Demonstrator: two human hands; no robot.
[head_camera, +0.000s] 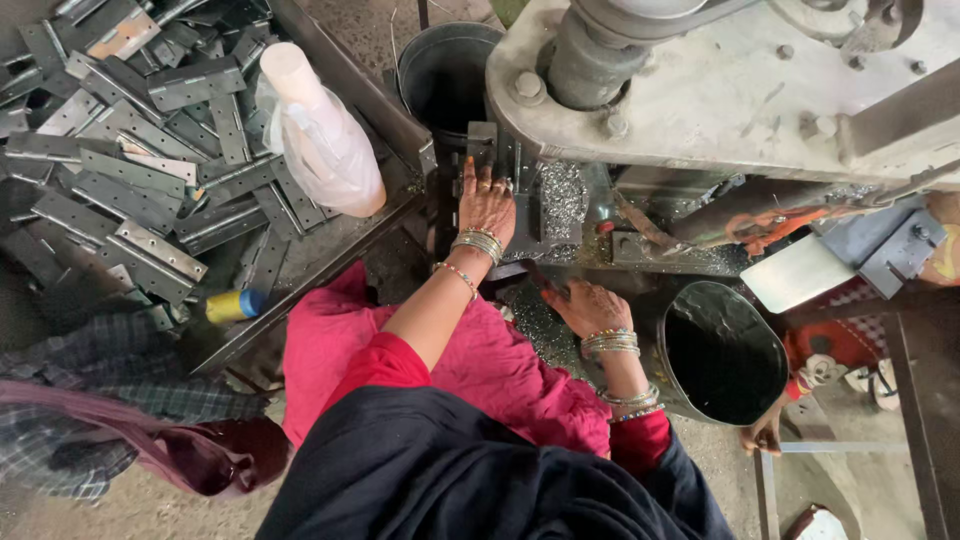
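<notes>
Left hand fingers: lying stretched and close together, pressing flat on a small grey metal piece at the bed of the press; nothing is being clamped between them.
Left hand: reaching forward over the lap, palm down, rings and a stack of bangles showing at the wrist.
Right hand fingers: curling loosely downward, slightly apart, touching the chip-strewn ledge below the press; whether they are gripping anything, I cannot tell.
Right hand: resting low, just beside the rim of the black bucket, bangles at the wrist.
Metal piece: sitting under the left fingertips, between the dark metal bin and the pile of shiny metal chips.
Press machine: looming over both hands, its pale painted body with bolts filling the upper right.
Tray of hinges: lying to the left, well apart from the hands, heaped with flat grey hinge plates.
Plastic-wrapped bottle: leaning on the tray's edge, near the left forearm.
Pink cloth: covering the lap beneath both arms.
</notes>
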